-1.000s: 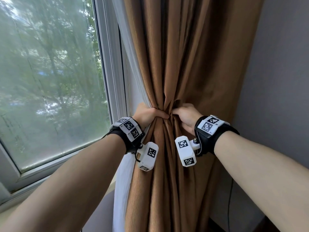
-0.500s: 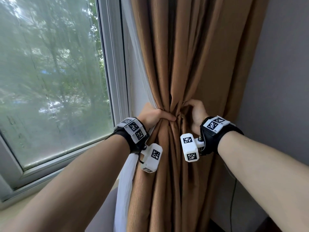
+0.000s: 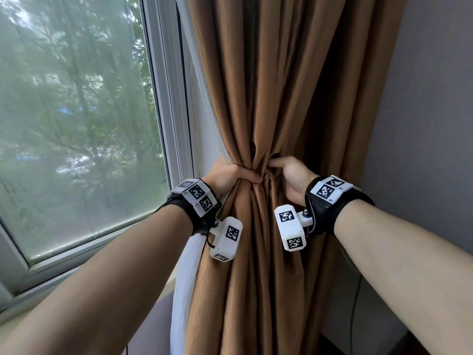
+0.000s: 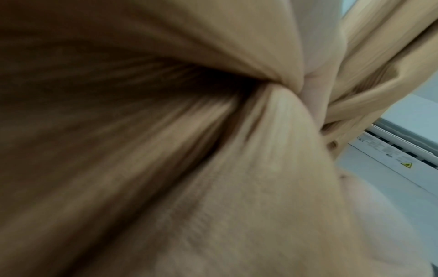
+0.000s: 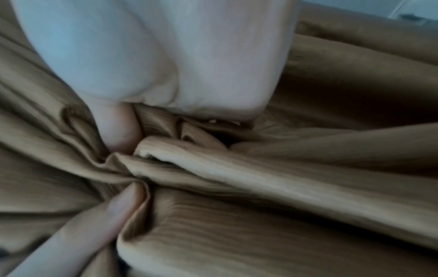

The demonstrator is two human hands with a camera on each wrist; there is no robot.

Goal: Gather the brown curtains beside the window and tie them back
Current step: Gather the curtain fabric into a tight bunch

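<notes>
Both forearms reach in from 6 o'clock. The left hand (image 3: pixel 227 175) grips the pleated brown fabric curtains (image 3: pixel 268 98), cinched at centre; at 3 o'clock of it, the right hand (image 3: pixel 291 178) clutches the same waist. At 9 o'clock beyond stands the white-framed window (image 3: pixel 169 98).

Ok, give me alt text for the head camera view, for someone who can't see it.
Two bare hands squeeze a brown curtain into a tight waist, left hand and right hand gripping it from either side. A white sheer curtain hangs beside a window showing green trees.
</notes>
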